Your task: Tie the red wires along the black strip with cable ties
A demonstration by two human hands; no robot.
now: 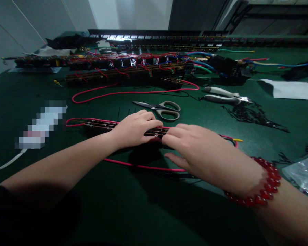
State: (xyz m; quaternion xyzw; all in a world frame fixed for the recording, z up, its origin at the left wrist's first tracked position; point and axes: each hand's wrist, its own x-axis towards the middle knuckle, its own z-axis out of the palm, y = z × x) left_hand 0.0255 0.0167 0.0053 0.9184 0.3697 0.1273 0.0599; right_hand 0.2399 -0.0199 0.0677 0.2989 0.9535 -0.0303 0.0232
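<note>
Basically, both hands on wired strip, tools & scrap just beyond

L hand [136, 128] curls over the wired strip [100, 125], fingers on its far side, thumb along its near edge, strip btwn. R hand [202, 147] is half curled, fingertips on the strip just beside L, thumb apart; can't tell if it really grips. Strip lies crosswise in front of the person, its mid & R part largely hidden by the hands. Red bead bracelet [273, 179] on R wrist. Red cable [143, 167] runs on the near side of the strip, passing behind R hand.

Closest obstacle: scissors [155, 106], just past the hands, blades pointing L. Farther R, pliers w/ grey handles [218, 99], black scraps [254, 116] heaped near their tip. White sheet [295, 90] beyond that; clear plastic bag [304, 172] at R edge. On the L, a pixelated pale item [51, 116] w/ white cord [7, 165], well apart from the hands.

Behind the scissors, a 2nd red cable [136, 92] loops in front of wired assemblies [123, 71], rows of them, L to R, w/ blue & green leads at their R end.

Surface: dark green tabletop [113, 218], deep shadow nearest the person. Room dim: grey wall L, bright white panel [143, 13] mid-back, dark frame [267, 15] upper R.
</note>
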